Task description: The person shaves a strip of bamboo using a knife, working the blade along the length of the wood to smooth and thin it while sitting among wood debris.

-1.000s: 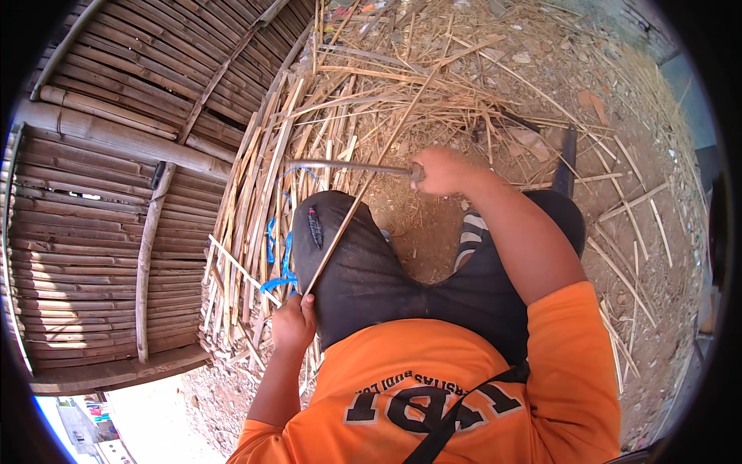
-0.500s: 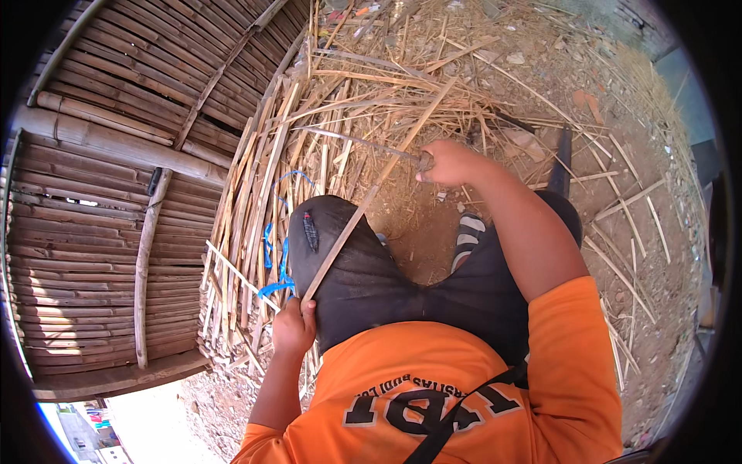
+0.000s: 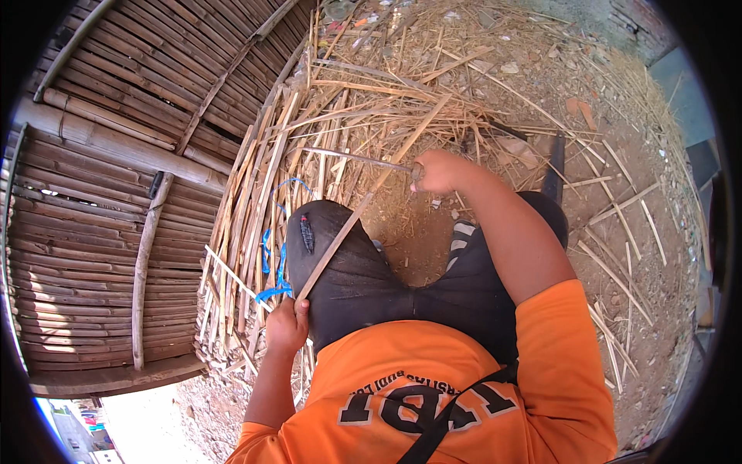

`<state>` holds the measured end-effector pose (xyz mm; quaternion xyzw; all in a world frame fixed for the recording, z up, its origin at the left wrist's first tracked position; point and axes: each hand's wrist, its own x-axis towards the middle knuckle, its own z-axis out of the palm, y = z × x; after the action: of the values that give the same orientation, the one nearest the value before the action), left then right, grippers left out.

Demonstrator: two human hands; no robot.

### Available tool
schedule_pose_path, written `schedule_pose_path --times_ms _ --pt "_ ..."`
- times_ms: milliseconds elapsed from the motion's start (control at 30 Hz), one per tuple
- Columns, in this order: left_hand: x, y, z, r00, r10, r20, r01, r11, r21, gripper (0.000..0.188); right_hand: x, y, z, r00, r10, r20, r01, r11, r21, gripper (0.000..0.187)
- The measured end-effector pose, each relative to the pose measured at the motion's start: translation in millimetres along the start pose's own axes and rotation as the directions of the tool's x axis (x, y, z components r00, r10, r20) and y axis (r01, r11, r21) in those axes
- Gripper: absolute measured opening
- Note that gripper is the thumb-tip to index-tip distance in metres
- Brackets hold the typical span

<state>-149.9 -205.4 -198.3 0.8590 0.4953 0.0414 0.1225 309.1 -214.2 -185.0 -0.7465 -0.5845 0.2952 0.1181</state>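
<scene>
My left hand point(image 3: 287, 325), closed near my left thigh, grips the near end of a long flat bamboo strip point(image 3: 338, 249). That strip slants across my left knee, its far end up to the right over the litter. My right hand point(image 3: 440, 172) is closed around the handle of a long thin-bladed knife point(image 3: 348, 156), mostly hidden by the fingers. Pointing left, the blade crosses the strip beyond my knees; whether it touches the strip I cannot tell.
Many split bamboo strips point(image 3: 259, 185) lie heaped along my left, beside a slatted bamboo wall point(image 3: 85, 263). Blue plastic ribbon point(image 3: 276, 290) lies by my left knee. A dark tapered object point(image 3: 553, 172) stands beyond my right knee. Loose strips point(image 3: 618, 271) litter the dirt at right.
My right hand and the knife have shifted slightly left and a little lower, the blade now lying flatter. My left hand keeps its grip on the strip.
</scene>
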Motion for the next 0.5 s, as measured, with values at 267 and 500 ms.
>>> schedule_pose_path --times_ms 267,500 --pt "5 -8 -2 0.996 0.030 0.079 -0.019 0.990 -0.141 0.052 -14 -12 6 0.990 -0.116 0.086 0.113 0.993 0.040 0.042" --pt "7 -12 -4 0.997 0.065 0.049 -0.060 0.994 -0.093 0.052 -8 17 -5 0.993 0.012 -0.114 0.001 0.994 0.108 0.045"
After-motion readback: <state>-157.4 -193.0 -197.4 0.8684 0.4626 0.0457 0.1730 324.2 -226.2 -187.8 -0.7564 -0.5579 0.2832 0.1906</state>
